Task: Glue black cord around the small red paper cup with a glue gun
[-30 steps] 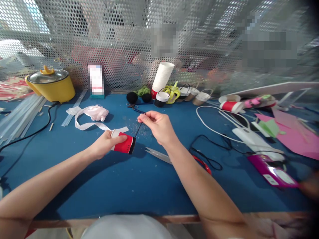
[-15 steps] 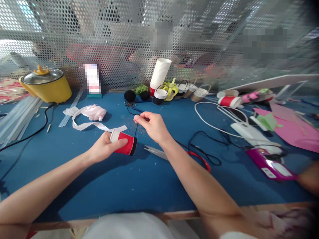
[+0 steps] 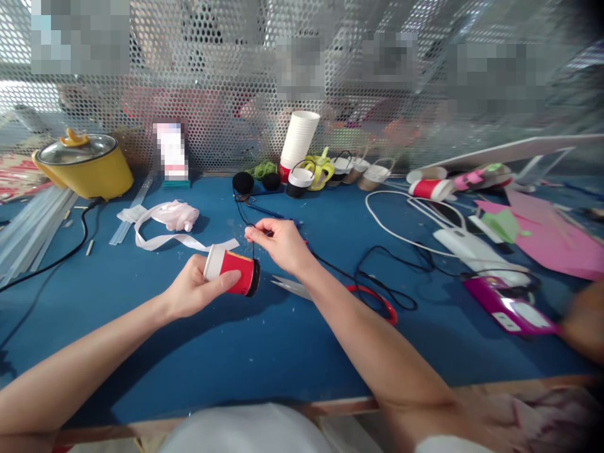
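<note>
Head view: blue table top (image 3: 245, 352), wooden front edge along the bottom, perforated metal screen (image 3: 226, 82) closing off the far side. Open blue surface in front of and below both forearms, down to the front edge; more bare room left of centre. Cluttered along the back: yellow pot (image 3: 82, 165) far left with black cord (image 3: 56, 258) trailing toward the left edge, white ribbon (image 3: 165, 239) just behind the left hand, stack of white cups (image 3: 299, 139) and small handled cups at the screen. Right side crowded: white cable loop (image 3: 406, 236), magenta glue gun (image 3: 507, 308), pink paper (image 3: 552, 242). Scissors (image 3: 330, 296) with red handle flat on the table, partly under the right forearm. Left hand (image 3: 191, 292) closed around red paper cup (image 3: 233, 274), held on its side above the table near centre, black-rimmed mouth pointing right, thumb across the wall. Right hand (image 3: 278, 242) just behind and right of the cup, thumb and forefinger pinched on thin black string (image 3: 253, 246) dropping to the cup rim, other fingers loosely curled. Another person's hand at far right edge, blurred.
</note>
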The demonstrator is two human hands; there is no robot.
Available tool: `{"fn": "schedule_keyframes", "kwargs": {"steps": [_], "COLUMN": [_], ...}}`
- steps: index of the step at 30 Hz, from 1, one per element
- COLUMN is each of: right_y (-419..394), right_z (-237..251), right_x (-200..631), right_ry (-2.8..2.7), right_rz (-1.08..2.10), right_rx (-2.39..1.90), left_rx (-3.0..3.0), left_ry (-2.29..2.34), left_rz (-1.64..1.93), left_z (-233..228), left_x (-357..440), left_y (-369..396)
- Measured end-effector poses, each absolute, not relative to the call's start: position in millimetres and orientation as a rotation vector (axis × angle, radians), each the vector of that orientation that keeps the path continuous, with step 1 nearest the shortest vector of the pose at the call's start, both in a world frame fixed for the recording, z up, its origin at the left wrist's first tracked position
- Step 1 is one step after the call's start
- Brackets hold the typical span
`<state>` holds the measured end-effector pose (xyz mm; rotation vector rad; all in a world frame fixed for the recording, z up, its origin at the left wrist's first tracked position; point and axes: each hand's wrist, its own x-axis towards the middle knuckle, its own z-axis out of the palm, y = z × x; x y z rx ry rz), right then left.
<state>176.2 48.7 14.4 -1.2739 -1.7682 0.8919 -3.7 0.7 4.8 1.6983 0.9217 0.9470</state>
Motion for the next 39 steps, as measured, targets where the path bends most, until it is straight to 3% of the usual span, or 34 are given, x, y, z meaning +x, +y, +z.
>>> {"fn": "schedule_keyframes", "kwargs": {"steps": [22,31,39], "right_y": [43.7,43.8,47.3], "right_z": [13.6,9.1,18.5], "right_x": [171.2,166.5,177.6], "right_ry": [-1.801,-1.760,-1.974], "right_rz": [1.043,1.150,0.566], "right_rx": [-1.319,-1.341,-1.574], "left_rx": [1.952,1.544,0.836], "left_ry": [0.858,0.946,0.972], "left_rz": [1.092,1.073,1.125], "left_z": [7.8,5.9,22.2], "left_x": [-7.9,-5.5,6.1], "left_y": [-1.7,0.5,6.4]}}
